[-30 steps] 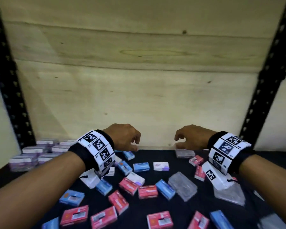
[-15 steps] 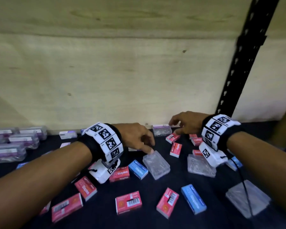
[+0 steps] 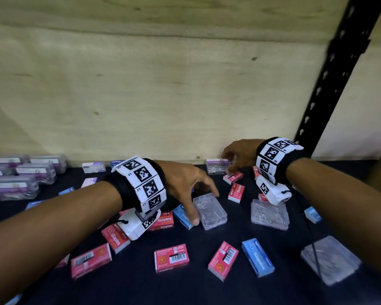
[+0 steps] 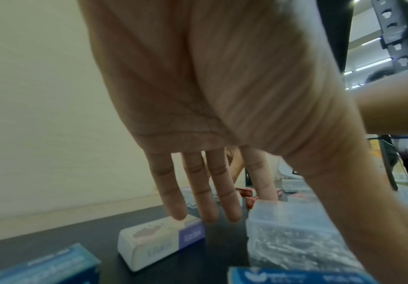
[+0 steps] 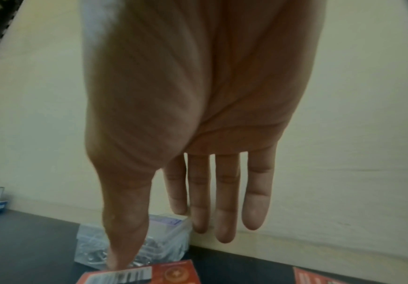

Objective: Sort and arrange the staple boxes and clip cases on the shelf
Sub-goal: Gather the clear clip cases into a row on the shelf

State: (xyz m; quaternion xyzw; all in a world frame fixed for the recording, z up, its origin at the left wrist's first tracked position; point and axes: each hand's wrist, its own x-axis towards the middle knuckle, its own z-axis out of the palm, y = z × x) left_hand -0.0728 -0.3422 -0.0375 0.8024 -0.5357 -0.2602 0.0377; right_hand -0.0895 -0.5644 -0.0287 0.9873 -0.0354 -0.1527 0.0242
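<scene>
Red, blue and white staple boxes and clear clip cases lie scattered on the dark shelf (image 3: 141, 282). My left hand (image 3: 201, 201) hovers with spread, straight fingers over a clear clip case (image 3: 209, 211), its thumb down by the case's near left corner. In the left wrist view the left hand's fingers (image 4: 205, 201) hang beside that case (image 4: 295, 240) and above a white and purple staple box (image 4: 159, 242). My right hand (image 3: 228, 164) reaches over a purple-labelled clip case (image 3: 218, 167) at the back wall. In the right wrist view its fingers (image 5: 224, 221) are straight and hold nothing.
Purple-labelled clip cases (image 3: 20, 179) stand grouped at the back left. Two more clear cases (image 3: 269, 214) (image 3: 330, 263) lie at the right. Red boxes (image 3: 171, 257) and a blue one (image 3: 257, 257) lie near the front. A black shelf upright (image 3: 330, 84) rises at the right, before the wooden back wall.
The view and both hands have shifted right. My left hand came down over the clear case with its fingers spreading. My right hand reached to the case at the back wall.
</scene>
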